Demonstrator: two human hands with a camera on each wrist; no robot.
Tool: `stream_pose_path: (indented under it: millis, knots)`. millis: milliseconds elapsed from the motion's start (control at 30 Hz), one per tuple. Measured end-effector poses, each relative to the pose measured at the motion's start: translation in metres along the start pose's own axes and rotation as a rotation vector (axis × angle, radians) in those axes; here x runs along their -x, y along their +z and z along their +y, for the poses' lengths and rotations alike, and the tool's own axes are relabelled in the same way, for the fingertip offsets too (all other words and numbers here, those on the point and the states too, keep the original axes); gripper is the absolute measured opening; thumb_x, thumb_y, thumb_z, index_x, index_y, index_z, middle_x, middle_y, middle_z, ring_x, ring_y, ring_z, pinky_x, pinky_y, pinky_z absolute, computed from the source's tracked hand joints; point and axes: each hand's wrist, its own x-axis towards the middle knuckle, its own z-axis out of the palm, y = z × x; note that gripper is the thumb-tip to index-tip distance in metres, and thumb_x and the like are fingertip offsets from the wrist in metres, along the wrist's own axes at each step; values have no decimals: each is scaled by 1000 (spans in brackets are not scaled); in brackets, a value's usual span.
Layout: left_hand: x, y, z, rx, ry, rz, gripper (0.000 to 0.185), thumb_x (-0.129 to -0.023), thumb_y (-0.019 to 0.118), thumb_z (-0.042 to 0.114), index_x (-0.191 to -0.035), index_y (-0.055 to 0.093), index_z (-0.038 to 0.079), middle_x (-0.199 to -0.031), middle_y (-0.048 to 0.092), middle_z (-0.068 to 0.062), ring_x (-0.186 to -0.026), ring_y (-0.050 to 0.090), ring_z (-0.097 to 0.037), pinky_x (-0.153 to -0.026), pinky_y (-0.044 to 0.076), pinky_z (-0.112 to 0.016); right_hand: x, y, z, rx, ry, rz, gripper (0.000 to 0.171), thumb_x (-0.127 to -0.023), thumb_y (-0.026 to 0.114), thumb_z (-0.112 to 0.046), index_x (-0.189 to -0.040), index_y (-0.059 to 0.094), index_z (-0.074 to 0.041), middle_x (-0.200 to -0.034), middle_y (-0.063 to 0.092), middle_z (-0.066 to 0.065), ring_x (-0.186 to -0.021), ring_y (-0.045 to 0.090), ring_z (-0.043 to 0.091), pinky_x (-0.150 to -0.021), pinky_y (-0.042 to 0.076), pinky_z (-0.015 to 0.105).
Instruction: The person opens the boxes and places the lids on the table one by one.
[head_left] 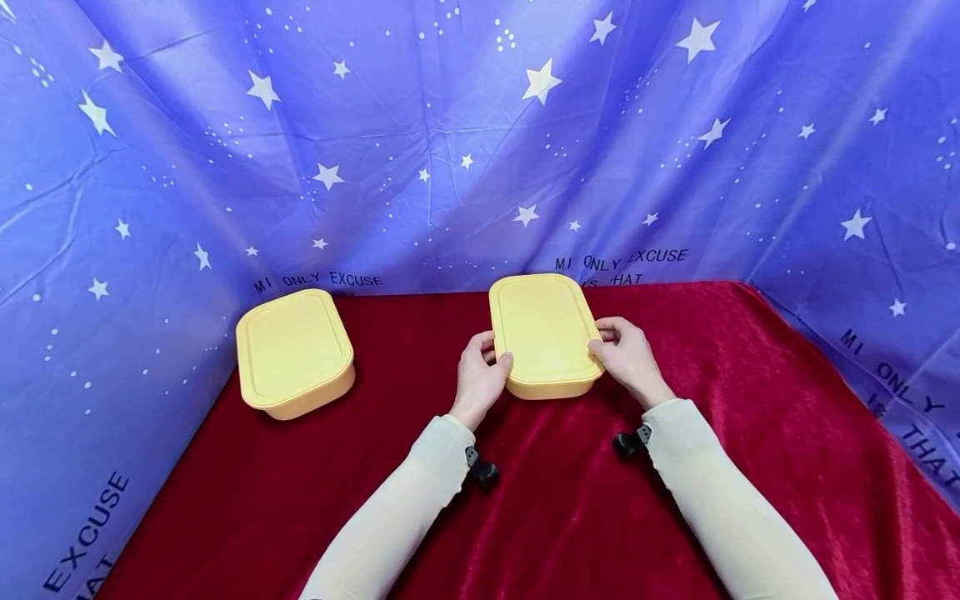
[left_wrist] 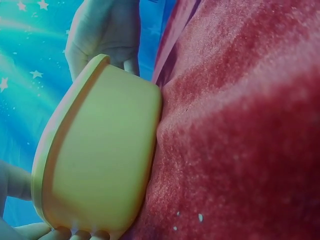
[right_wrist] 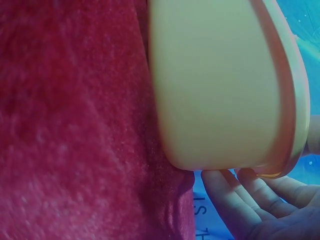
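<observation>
A yellow lidded lunch box rests on the red cloth near its back edge, lid on. My left hand holds its left side, thumb on the lid's rim and fingers along the side wall. On the opposite side my right hand grips the box in the same way. The left wrist view shows the box's near wall standing on the cloth. In the right wrist view, fingertips of my right hand touch the side wall below the rim. What the box contains is hidden.
A second yellow lidded lunch box stands to the left on the red velvet cloth. Blue curtains with white stars and printed words hang behind and on both sides. A small black wrist camera sits on each sleeve.
</observation>
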Motion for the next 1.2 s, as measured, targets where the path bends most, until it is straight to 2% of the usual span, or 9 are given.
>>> stream_pose_path:
  millis: [467,1000,1200]
  knots:
    - [0,7,1,5,15,3,41,-88,62,11,-128,54,4,-121,59,-8,-107,61,-18,-81,53,-29,1,-5,1,12,-3,9,42,-79,55,-3,-120,55,7,-103,63,22,-77,58,18,-62,49,18]
    - [-1,12,2,-18,-3,-5,41,-89,62,13,-128,54,7,-121,59,-4,-106,60,-15,-80,52,-27,0,-9,5,29,-6,21,42,-80,54,-3,-120,56,7,-103,63,22,-79,58,18,-63,48,17]
    - [-1,14,3,-3,2,-8,41,-88,62,12,-128,54,5,-121,59,-6,-106,60,-16,-81,52,-28,1,-11,5,25,-4,27,42,-80,55,-4,-120,56,7,-104,63,22,-78,58,16,-63,48,17]
